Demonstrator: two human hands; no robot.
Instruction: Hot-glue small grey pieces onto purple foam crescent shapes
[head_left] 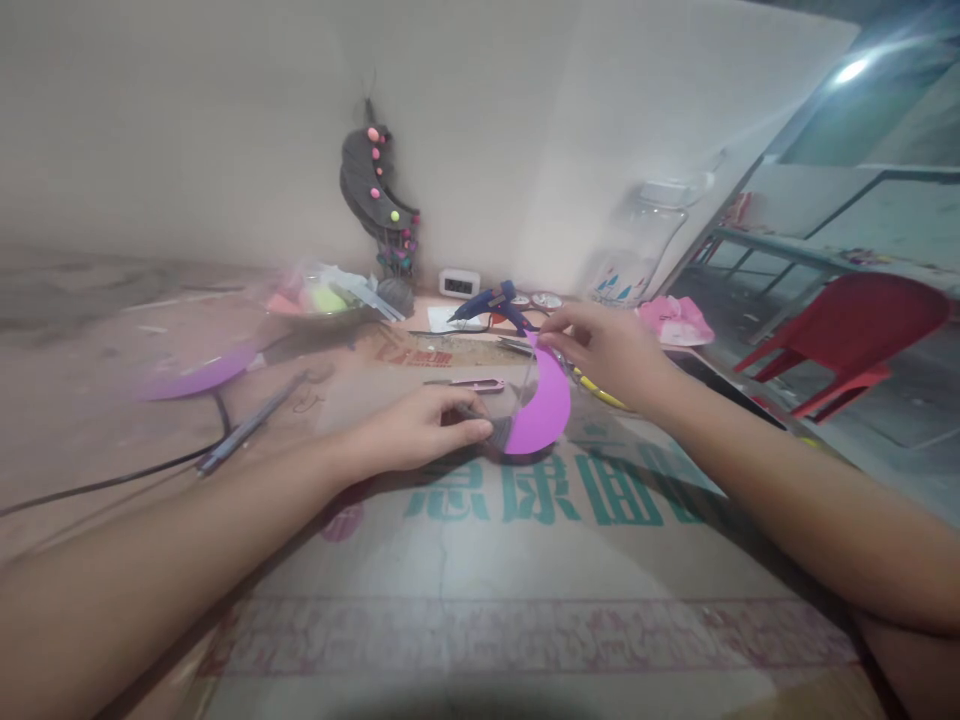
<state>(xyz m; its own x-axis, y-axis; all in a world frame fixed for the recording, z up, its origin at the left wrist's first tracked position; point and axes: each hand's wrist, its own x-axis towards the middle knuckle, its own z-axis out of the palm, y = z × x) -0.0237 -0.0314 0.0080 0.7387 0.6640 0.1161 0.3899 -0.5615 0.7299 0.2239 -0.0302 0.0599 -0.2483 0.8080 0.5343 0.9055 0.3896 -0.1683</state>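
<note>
Left hand (442, 428)'s pinching the crescent (551, 405)'s wrapped tip, right hand (596, 345) the other; pulling too hard could crease it.

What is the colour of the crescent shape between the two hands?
Purple; the crescent shows in the head view.

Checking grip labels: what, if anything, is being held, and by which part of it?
The right hand holds the purple crescent by its upper tip; the left hand pinches gray yarn at the crescent's lower end.
</note>
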